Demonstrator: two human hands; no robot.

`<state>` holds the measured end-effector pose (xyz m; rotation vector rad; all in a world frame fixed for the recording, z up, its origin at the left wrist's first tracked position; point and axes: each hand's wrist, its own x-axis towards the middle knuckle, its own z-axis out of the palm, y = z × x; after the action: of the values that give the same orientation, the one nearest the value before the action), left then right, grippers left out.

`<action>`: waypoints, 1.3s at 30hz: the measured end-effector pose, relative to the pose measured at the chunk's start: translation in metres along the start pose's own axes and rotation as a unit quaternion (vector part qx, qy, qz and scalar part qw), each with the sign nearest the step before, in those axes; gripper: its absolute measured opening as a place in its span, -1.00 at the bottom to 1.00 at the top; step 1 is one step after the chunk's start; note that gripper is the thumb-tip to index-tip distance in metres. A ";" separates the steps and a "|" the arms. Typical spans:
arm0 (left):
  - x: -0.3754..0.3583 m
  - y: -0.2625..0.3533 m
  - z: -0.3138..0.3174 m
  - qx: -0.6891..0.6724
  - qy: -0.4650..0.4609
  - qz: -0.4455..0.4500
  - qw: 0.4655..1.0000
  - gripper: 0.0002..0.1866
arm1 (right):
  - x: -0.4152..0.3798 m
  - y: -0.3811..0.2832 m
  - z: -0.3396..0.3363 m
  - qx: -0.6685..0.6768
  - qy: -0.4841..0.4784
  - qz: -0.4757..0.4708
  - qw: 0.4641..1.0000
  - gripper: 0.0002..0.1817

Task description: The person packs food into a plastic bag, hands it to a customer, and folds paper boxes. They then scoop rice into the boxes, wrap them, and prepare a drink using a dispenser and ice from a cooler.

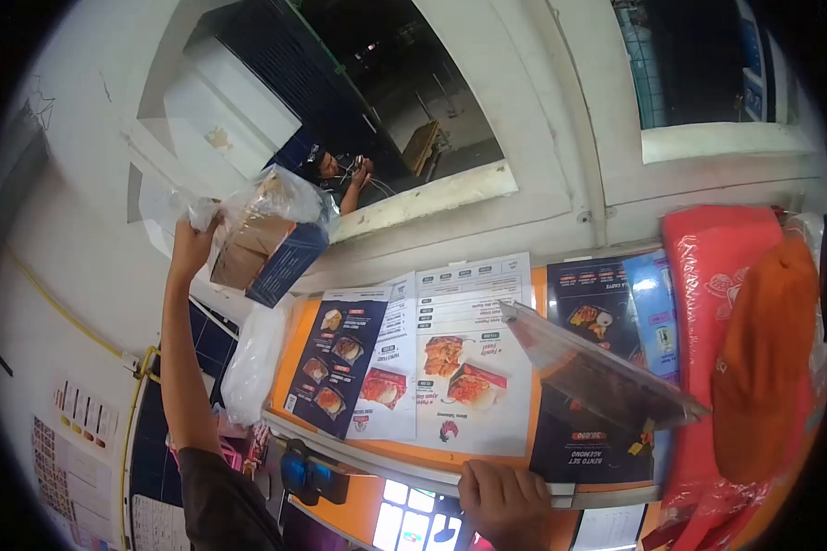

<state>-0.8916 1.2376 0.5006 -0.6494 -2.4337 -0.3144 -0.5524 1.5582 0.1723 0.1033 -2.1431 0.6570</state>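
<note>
Holding a cardboard box wrapped in a clear plastic bag (pixel 271 241) high overhead, left hand (pixel 191 246) closed around the bag's gathered plastic at its left side, arm stretched up toward a serving window (pixel 413 119). Resting on the edge of an orange menu counter (pixel 404 459), right hand (pixel 505 503) lying knuckles up, fingers curled over the rim, gripping nothing else. Lying between the two hands: printed menu sheets (pixel 432 358) with food photos. Hanging just beside the counter's left end, a second clear plastic bag (pixel 253 363). Showing inside the window, another person's hand (pixel 360 170) raised.
</note>
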 end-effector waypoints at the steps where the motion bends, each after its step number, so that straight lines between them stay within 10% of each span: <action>1: 0.004 0.002 0.005 -0.001 0.002 -0.008 1.000 -0.81 | -0.007 0.002 0.004 -0.011 -0.012 -0.013 1.000 -0.83; 16: 0.041 -0.017 0.038 0.040 0.031 -0.015 0.999 -0.76 | -0.026 0.007 0.012 -0.018 -0.017 -0.071 0.997 -0.80; 21: 0.078 -0.060 0.042 0.245 0.015 0.271 0.931 -0.74 | 0.000 -0.002 -0.002 0.002 -0.048 0.019 0.999 -0.90; 23: 0.078 -0.037 0.051 0.166 -0.014 0.128 0.978 -0.70 | 0.004 -0.004 -0.002 -0.002 -0.040 0.032 0.999 -0.91; 28: 0.094 -0.027 0.065 0.107 -0.015 0.216 0.970 -0.70 | 0.005 -0.008 0.003 -0.007 -0.021 0.052 0.998 -0.91; 39: 0.101 -0.003 0.106 0.050 -0.022 0.112 0.992 -0.72 | 0.009 -0.012 0.006 -0.015 0.001 0.067 0.998 -0.90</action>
<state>-1.0161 1.3115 0.4768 -0.8835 -2.3713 -0.0868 -0.5590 1.5465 0.1811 -0.0567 -2.1700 0.7012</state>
